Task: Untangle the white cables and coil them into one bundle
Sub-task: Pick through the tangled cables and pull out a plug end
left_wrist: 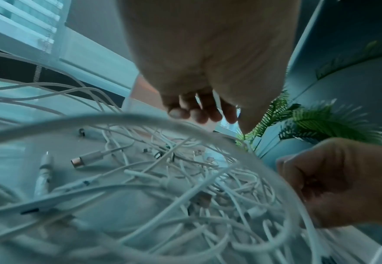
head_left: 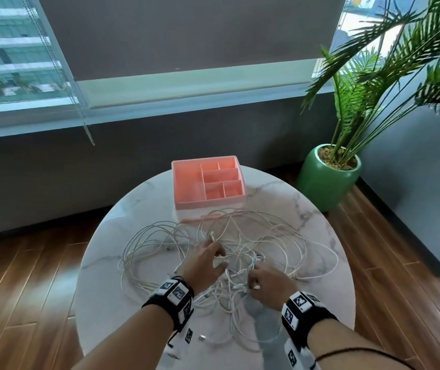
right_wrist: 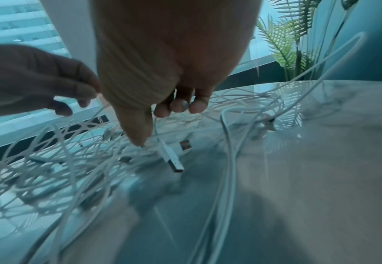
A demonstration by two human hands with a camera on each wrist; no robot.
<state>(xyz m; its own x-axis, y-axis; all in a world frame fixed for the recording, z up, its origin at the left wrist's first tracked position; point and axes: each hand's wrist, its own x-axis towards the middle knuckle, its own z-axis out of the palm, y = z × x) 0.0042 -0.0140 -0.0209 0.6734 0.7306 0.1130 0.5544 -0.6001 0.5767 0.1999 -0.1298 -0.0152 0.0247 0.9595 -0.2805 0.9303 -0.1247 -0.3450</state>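
A loose tangle of thin white cables (head_left: pixel 280 244) is spread over the round marble table (head_left: pixel 138 198), with several plugs lying in it. My left hand (head_left: pixel 209 259) reaches into the middle of the tangle; in the left wrist view its fingers (left_wrist: pixel 196 112) are curled and a strand seems pinched beside the thumb. My right hand (head_left: pixel 262 280) is just right of it, near the table's front. Its thumb and fingers (right_wrist: pixel 178 105) pinch one cable whose white USB plug (right_wrist: pixel 173 161) dangles below. The cable tangle (left_wrist: pixel 162 178) fills the space under both hands.
A pink compartment organiser (head_left: pixel 210 204) stands at the far side of the table, touching the cables' back edge. A palm in a green pot (head_left: pixel 325 182) stands on the wooden floor to the right. One loose plug (head_left: pixel 202 338) lies near the front edge.
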